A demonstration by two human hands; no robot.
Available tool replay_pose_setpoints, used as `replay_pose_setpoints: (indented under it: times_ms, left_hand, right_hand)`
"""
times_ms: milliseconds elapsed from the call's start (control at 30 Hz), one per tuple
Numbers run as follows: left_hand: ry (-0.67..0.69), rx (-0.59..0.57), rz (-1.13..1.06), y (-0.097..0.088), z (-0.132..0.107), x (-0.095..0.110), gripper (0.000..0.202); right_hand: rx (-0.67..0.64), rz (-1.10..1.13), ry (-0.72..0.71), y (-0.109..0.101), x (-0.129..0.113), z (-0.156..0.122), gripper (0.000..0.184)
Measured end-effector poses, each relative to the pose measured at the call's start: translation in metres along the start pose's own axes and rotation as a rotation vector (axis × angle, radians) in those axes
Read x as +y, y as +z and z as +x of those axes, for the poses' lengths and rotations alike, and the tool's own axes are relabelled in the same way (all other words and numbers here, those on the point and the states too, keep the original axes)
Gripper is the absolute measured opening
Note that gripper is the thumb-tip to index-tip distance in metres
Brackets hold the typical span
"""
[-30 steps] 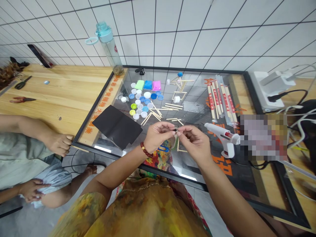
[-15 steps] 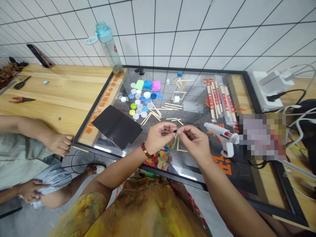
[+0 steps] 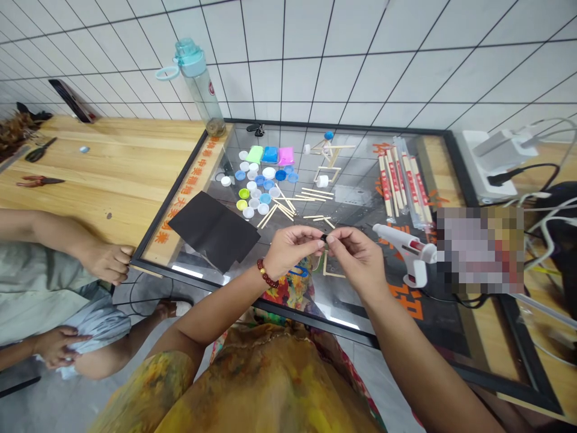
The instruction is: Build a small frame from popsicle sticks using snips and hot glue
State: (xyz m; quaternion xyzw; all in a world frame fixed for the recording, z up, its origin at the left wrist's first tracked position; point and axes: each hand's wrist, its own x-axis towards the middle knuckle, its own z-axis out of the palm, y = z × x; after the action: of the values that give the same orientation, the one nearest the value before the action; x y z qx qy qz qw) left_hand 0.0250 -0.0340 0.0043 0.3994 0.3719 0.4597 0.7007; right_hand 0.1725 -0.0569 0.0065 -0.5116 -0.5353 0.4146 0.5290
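Note:
My left hand (image 3: 291,249) and my right hand (image 3: 356,255) meet fingertip to fingertip above the near edge of the glass-topped table (image 3: 360,313). Both pinch a tiny dark piece (image 3: 323,239) between thumbs and forefingers; I cannot make out what it is. A red bead bracelet (image 3: 265,276) circles my left wrist. Under my hands lies a small frame of wooden sticks (image 3: 331,270). A white glue gun (image 3: 408,249) stands just right of my right hand.
Several coloured bottle caps (image 3: 259,192), loose sticks (image 3: 288,207), clay blocks (image 3: 270,155) and a black sheet (image 3: 214,228) lie on the glass. Wrapped chopsticks (image 3: 401,183) lie at right, a water bottle (image 3: 198,84) at the back. Another person's hand (image 3: 106,261) rests at the left table edge.
My hands have drifted slightly right and down, still pinched together on the small dark piece. Nothing else has moved.

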Motion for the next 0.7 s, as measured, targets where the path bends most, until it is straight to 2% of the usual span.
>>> replay_pose_setpoints:
  times_ms: [133, 233, 333, 400, 467, 700]
  left_hand:
    - [-0.022, 0.013, -0.03, 0.001, 0.0, 0.001, 0.031]
    - [-0.045, 0.019, -0.079, 0.001, 0.0, 0.004, 0.029]
    - [-0.089, 0.026, -0.13, 0.001, 0.0, 0.008, 0.029]
    - [-0.117, 0.037, -0.152, 0.001, 0.0, 0.01, 0.03]
    - [-0.128, 0.044, -0.163, 0.0, 0.0, 0.011, 0.031]
    - [-0.127, 0.026, -0.176, 0.0, 0.0, 0.009, 0.032]
  right_hand:
    - [-0.019, -0.017, -0.024, 0.0, 0.002, -0.001, 0.013]
    - [0.035, -0.054, -0.082, -0.001, 0.003, -0.002, 0.011]
    - [0.097, -0.222, -0.293, -0.004, 0.001, -0.004, 0.012]
    - [0.081, -0.344, -0.452, -0.004, -0.002, -0.004, 0.014]
    - [0.054, -0.415, -0.542, -0.004, -0.003, -0.005, 0.019]
    - [0.027, -0.453, -0.553, -0.001, -0.001, -0.004, 0.025]
